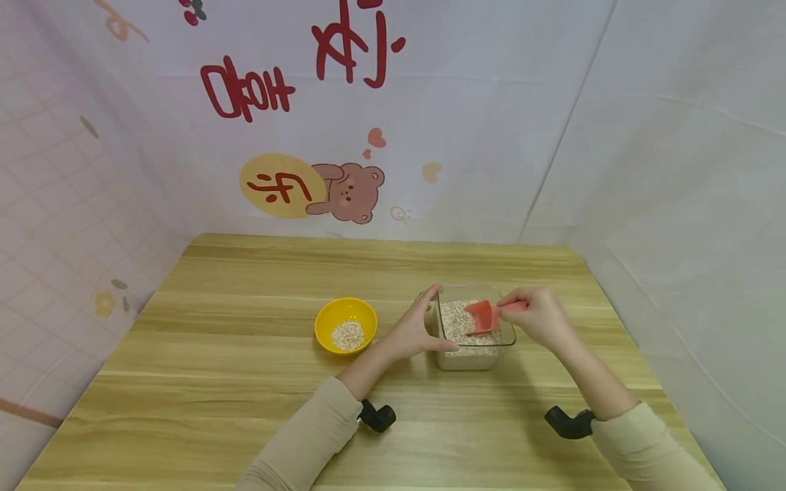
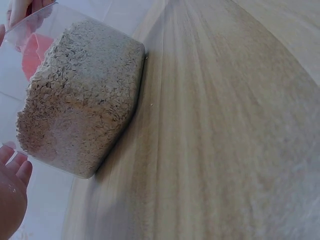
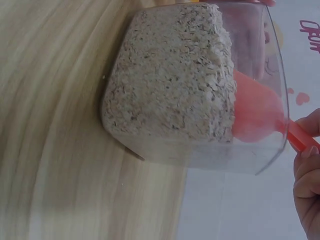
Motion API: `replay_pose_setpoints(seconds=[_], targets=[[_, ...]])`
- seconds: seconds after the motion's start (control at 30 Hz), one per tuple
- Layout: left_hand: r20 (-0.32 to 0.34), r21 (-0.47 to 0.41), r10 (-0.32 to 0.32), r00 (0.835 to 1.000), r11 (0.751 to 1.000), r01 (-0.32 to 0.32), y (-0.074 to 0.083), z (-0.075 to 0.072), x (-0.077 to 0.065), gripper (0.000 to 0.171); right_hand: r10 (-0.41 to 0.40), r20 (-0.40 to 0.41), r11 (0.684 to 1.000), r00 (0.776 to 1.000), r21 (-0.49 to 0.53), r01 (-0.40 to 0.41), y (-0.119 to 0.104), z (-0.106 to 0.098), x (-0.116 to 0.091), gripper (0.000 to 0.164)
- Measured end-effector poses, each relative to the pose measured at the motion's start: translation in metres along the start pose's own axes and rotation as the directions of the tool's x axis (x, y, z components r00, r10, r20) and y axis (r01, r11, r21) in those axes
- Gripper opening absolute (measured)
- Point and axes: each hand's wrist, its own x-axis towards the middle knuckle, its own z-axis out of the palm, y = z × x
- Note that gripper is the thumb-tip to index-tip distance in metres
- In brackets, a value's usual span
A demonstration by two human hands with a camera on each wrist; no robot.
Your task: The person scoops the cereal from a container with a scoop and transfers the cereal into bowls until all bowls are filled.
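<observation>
we pinch coral-red plastic scoop (image 1: 482,319) in right hand (image 1: 542,318); left hand (image 1: 411,331) grips clear squarish oat tub (image 1: 468,362); best keep scoop level.

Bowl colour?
Yellow: the bowl shows best in the head view.

Behind the left hand (image 1: 413,332), a plain beige sleeve (image 1: 301,436) covers the forearm and stops short of the wrist, loose and lightly creased near its end. A matching beige cuff (image 1: 635,433) sits behind the right hand (image 1: 540,317). At each sleeve's end, on the side facing the other arm, juts a smooth matte-black fitting, bent like a pipe elbow with a rounded tip: the left fitting (image 1: 379,417) and the right fitting (image 1: 568,423).
</observation>
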Motion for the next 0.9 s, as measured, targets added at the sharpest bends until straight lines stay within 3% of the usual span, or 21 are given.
replay_pose_setpoints(seconds=[0.5, 0.9], targets=[[-0.012, -0.007, -0.01, 1.0, 1.0, 0.01, 0.0, 0.001, 0.001, 0.111, 0.023, -0.058, 0.997, 0.998, 0.078, -0.019, 0.004, 0.023, 0.004, 0.007], [-0.017, -0.009, 0.004, 1.0, 1.0, -0.004, 0.0, 0.001, 0.002, 0.113, 0.087, -0.051, 0.987, 0.995, 0.14, -0.079, -0.004, 0.029, 0.002, 0.011]])
